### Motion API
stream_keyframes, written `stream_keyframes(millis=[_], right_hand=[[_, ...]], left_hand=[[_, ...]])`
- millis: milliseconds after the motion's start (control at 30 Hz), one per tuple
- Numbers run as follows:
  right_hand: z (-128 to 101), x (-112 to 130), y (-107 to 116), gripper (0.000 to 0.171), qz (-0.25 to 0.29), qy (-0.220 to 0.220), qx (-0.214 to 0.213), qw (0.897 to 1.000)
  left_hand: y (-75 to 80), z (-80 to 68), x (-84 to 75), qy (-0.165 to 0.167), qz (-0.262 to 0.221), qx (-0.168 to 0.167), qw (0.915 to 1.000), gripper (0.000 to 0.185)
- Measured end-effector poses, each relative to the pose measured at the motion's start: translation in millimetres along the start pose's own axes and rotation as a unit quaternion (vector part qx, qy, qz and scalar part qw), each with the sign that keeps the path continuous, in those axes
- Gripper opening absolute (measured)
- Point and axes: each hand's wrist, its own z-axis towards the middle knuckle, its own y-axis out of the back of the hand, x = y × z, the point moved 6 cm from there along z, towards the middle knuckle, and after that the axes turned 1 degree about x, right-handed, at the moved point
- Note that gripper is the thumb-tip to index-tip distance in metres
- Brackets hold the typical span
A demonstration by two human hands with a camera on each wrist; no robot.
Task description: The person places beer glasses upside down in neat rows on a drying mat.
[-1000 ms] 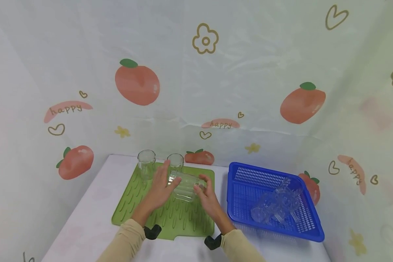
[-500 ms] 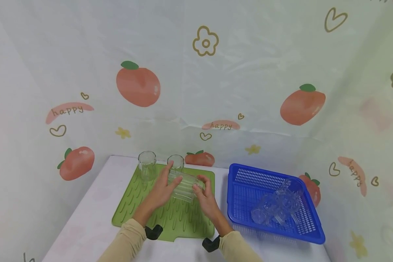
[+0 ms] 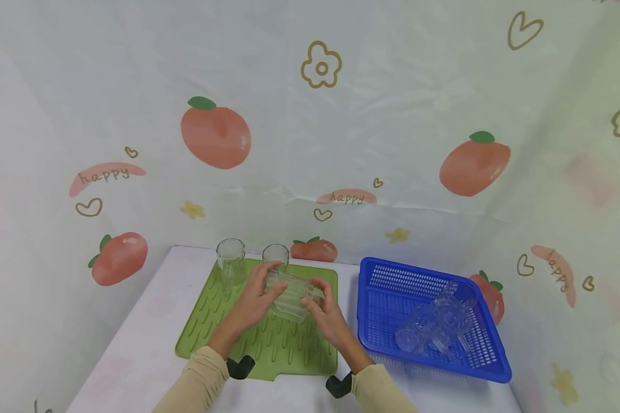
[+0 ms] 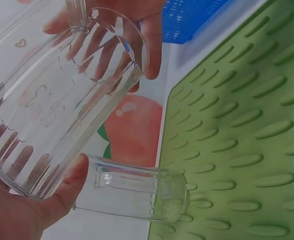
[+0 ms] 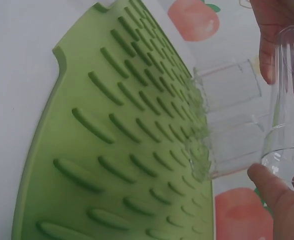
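Note:
A clear glass mug [image 3: 288, 301] is held on its side above a green ridged mat [image 3: 260, 353]. My left hand [image 3: 253, 298] grips its left end, thumb along the near side and fingers round the far side. On the other end, my right hand [image 3: 330, 315] holds the mug between thumb and fingers. Part of a handle [image 4: 77, 14] shows in the left wrist view. Two clear glasses stand upright at the mat's back edge: one at the left [image 3: 231, 267], and another [image 3: 276, 253] partly hidden behind my left hand.
A blue perforated basket [image 3: 369, 321] stands right of the mat, with several clear glass pieces [image 3: 434, 327] heaped in its right part. A white patterned curtain [image 3: 289, 143] hangs behind the white-covered table [image 3: 134, 338].
My left fingers, raised straight a second ago, now bend over the mug's left end. The mug tilts slightly more, its right end lower. The glasses and basket stay put.

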Motion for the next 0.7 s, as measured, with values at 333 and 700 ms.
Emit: stream_keyframes(millis=[333,700], right_hand=[[-2.8,2.2,4.4,0.064,-0.131,0.015,0.004,0.991],[-4.9,11.4,24.1,0.068,-0.263,-0.001,-0.011,0.965]], left_hand=[[-0.3,0.3,-5.8,-0.035,0.033,0.008,0.9988,0.052],[-4.2,10.7,-5.3,0.004,0.032,0.019,0.9993,0.067]])
